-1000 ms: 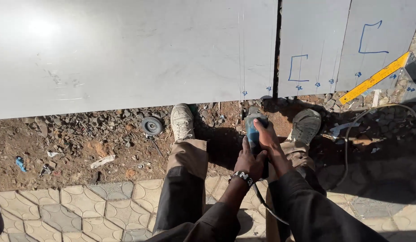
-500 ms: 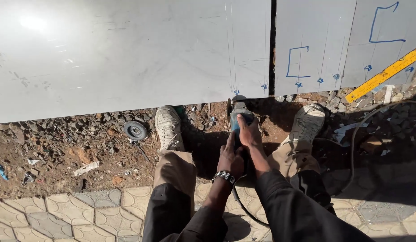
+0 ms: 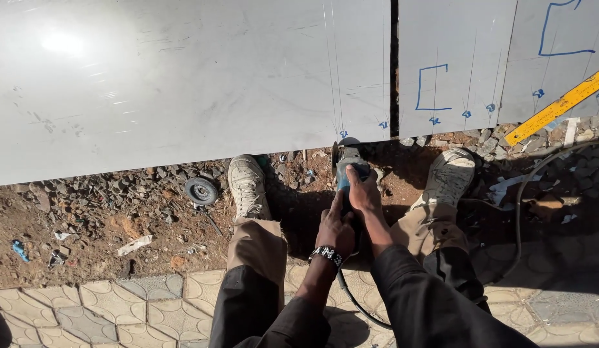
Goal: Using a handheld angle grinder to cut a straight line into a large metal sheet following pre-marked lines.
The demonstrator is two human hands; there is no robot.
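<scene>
Patterned paving (image 3: 99, 309) runs along the near edge, giving way to a band of bare red dirt (image 3: 87, 238) strewn with stones and scraps of litter.

Nearest: dark sleeves and tan trousers of the person, standing astride. Left hand (image 3: 335, 229), beaded band at the wrist, is wrapped around the rear of the grinder (image 3: 348, 169). Right hand (image 3: 363, 190) is closed over the grinder's blue body, just ahead of the left. A black cord (image 3: 354, 303) trails from the tool back toward the near edge, between the legs.

Left shoe (image 3: 246, 187) and right shoe (image 3: 449, 177) are planted in the dirt on either side of the tool. A loose disc (image 3: 201, 191) lies flat just left of the left shoe. A second black cable (image 3: 525, 193) loops at right.

Grinder's nose sits at the bottom edge of the big grey sheet (image 3: 183, 84); whether the wheel touches the metal I cannot tell. Past a dark gap, a second sheet (image 3: 467, 58) at far right carries blue marker outlines. A yellow rule (image 3: 557, 106) lies slanted across its lower right corner.
</scene>
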